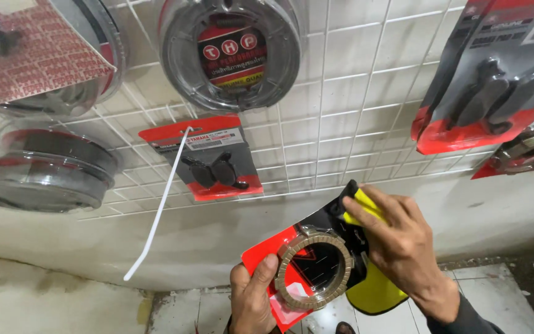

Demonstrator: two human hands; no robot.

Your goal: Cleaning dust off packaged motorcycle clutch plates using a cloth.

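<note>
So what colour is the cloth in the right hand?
Bright yellow cloth, gripped by the right hand; head view.

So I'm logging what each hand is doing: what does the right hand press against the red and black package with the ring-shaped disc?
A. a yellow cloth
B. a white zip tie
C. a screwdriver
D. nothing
A: the right hand presses a yellow cloth on the package, which the left hand grips from below.

The red and black card package (279, 260) is wrapped in glossy clear plastic; its ring (315, 267) looks matt, grainy and tan. The yellow cloth (372, 287) is soft and matt. Behind, the white wire grid (341, 105) looks smooth-coated, and the far wall packs (233, 49) shine like clear plastic.
</note>
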